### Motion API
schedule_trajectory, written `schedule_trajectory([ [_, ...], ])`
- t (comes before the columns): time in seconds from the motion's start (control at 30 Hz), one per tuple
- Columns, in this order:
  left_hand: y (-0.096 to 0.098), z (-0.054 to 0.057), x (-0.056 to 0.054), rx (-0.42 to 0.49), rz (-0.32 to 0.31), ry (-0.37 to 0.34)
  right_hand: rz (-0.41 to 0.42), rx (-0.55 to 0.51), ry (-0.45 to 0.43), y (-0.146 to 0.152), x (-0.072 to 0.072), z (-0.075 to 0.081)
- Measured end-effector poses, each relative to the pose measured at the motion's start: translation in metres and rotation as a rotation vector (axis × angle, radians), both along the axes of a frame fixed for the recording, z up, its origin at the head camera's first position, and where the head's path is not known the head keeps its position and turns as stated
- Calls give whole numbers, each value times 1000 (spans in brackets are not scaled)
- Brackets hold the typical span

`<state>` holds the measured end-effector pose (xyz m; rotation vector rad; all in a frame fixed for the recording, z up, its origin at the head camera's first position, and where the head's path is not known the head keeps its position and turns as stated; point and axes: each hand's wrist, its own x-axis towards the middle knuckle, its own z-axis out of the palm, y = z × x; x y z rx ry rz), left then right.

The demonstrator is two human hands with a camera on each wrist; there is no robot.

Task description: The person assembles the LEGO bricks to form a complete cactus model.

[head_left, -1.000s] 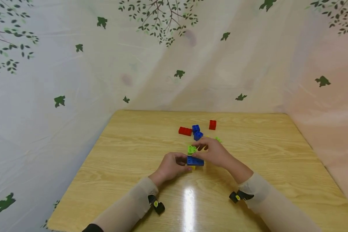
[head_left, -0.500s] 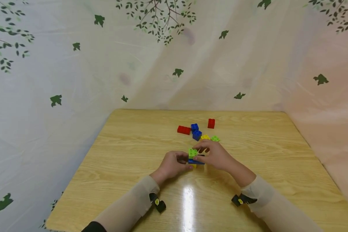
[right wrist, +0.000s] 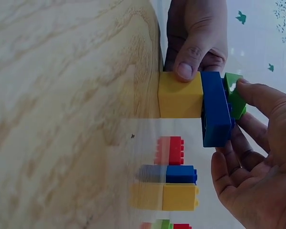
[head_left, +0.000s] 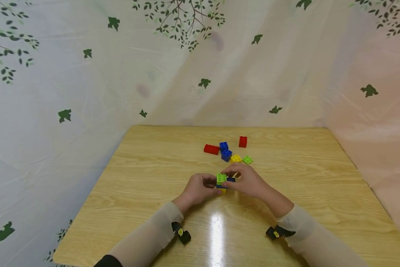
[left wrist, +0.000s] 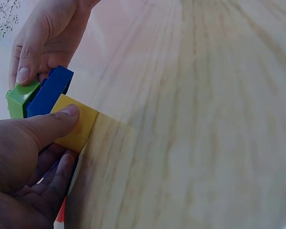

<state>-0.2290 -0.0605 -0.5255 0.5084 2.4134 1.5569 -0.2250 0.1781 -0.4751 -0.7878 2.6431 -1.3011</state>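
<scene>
A small stack stands between the two hands on the table. Its base is a yellow brick [right wrist: 180, 98], which my left hand [head_left: 197, 190] holds between thumb and fingers. Across the yellow one lies a longer blue brick [right wrist: 215, 114], its free end jutting out to the right. My right hand [head_left: 249, 180] pinches a light green brick [head_left: 221, 178] at the blue brick's left end, with the thumb on its near side. Part of the blue brick is hidden behind the right thumb in the head view.
Behind the hands lie loose bricks: a long red brick [head_left: 211, 149], two blue bricks [head_left: 226, 155] close together, a yellow brick [head_left: 235, 158], a flat green brick [head_left: 247, 160] and a smaller red brick [head_left: 243, 141]. A printed cloth [head_left: 173, 89] hangs beyond the wooden table [head_left: 146, 155].
The light green brick has come down toward the near side onto the blue brick's left end, with my right hand. The yellow brick behind now shows. My left hand keeps its hold.
</scene>
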Motion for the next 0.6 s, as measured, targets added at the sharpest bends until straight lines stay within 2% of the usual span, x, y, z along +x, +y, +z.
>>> schedule_trajectory([
  [0.6,-1,-1,0,1,7,-13,-19,-36,25,-5,-2,-6],
])
